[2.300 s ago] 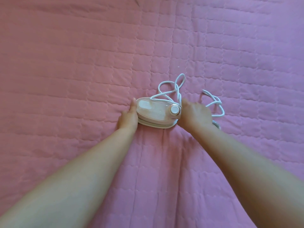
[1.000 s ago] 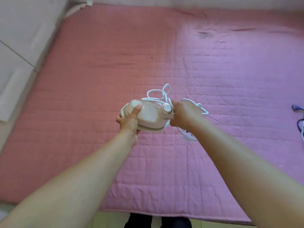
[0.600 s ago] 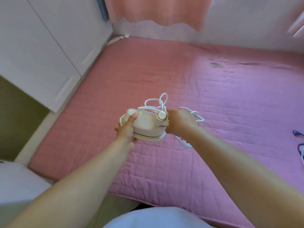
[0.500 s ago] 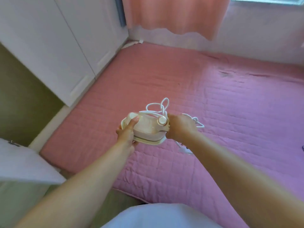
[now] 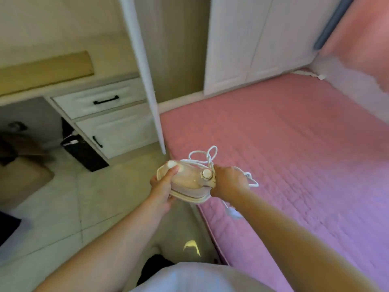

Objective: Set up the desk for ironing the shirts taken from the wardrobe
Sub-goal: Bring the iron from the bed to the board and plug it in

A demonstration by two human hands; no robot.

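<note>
A small pale pink iron [image 5: 188, 182] with a round white dial hangs in the air over the floor beside the bed. My left hand [image 5: 163, 186] grips its front end, thumb on top. My right hand [image 5: 228, 182] grips its rear end together with the bundled white cord [image 5: 205, 155]; the plug [image 5: 232, 212] dangles below my wrist. The white desk [image 5: 69, 87] with two drawers stands at the upper left, a flat tan pad [image 5: 44, 70] lying on its top.
A bed with a pink quilted cover [image 5: 294, 154] fills the right side. A white wardrobe [image 5: 252, 43] stands behind it, an open white door edge [image 5: 147, 85] beside the desk. A black bin [image 5: 84, 150] sits under the desk. Tiled floor [image 5: 73, 207] lies ahead.
I lifted the iron off the bed with both hands and turned left. The view swung from the pink cover to the desk and floor; my grip on the iron is unchanged.
</note>
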